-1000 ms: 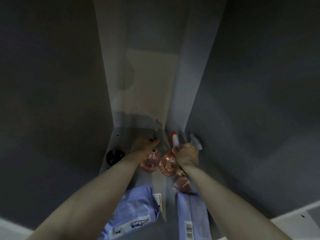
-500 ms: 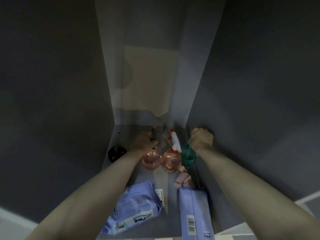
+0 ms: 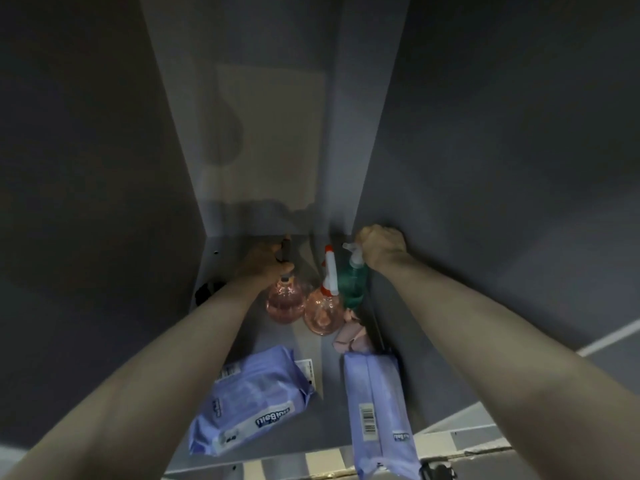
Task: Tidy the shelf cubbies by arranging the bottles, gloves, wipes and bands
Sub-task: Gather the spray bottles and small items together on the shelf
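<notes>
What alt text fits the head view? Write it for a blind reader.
Two bare arms reach into a dim shelf cubby: the left hand grips a pink bottle's top, the right hand a green bottle's sprayer. Two purple wipes packs lie in front.

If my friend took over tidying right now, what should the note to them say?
Left hand grips the dark spray head of a pink bottle at the cubby's back.
Right hand grips the trigger of the green bottle by the right wall.
Between them stands a second pink bottle with a white-orange sprayer.
Pink gloves lie in front of the bottles; two wipes packs lie at the front; a dark band sits far left.
Done: bottles lined up at the back.
Left: gloves, wipes, band.
</notes>
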Demonstrator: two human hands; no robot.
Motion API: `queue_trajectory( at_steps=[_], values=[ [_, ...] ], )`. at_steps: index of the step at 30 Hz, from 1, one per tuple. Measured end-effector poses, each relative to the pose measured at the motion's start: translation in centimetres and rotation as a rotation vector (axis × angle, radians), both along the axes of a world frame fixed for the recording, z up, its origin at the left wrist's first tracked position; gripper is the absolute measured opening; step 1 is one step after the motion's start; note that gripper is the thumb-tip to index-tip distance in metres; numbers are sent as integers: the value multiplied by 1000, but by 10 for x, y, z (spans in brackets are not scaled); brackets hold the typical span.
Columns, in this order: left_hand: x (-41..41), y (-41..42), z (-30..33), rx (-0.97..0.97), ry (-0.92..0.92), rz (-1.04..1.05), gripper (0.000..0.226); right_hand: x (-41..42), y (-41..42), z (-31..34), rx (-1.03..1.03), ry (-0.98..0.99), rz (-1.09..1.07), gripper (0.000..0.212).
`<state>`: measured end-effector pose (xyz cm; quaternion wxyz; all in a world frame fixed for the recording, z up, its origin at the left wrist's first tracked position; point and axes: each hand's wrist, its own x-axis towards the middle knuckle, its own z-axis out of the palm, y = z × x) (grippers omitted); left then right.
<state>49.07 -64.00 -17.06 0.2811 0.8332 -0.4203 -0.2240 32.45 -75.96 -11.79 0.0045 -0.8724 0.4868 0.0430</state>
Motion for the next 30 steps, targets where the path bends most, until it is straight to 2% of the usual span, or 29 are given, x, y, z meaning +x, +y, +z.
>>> queue_trajectory(
  at_steps=[2,4,6,8,11,13,14,19,24,28,30],
  values=[
    [-7,0,0,-24,-263,-43,57,-1,-1,-2,-7,-8,1,37],
    [-23,-2,3,-147,-463,-221,69,-2,-2,-5,22,-13,8,37],
    [-43,-5,6,-61,-617,-525,75,-2,-1,-8,71,-7,12,38],
    [-61,-9,1,88,-699,-671,68,-3,-2,-10,90,-21,-3,42],
    [-63,-19,-12,44,-652,-618,36,-3,-1,-10,94,-29,9,42],
    [-54,-20,-10,56,-765,-572,28,-2,0,-11,77,-21,41,36],
    [-47,-21,-8,57,-831,-562,28,-2,0,-12,69,-20,58,34],
    [-38,-22,-1,-8,-892,-495,29,6,-2,-12,-18,36,168,31],
    [-44,-28,-3,17,-767,-453,33,-2,-16,-15,61,-55,93,30],
    [-41,-43,-14,27,-745,-497,36,-5,-14,-16,109,-61,78,58],
    [-40,-49,-14,14,-703,-573,44,-5,-11,-17,118,-59,66,50]
  ],
)
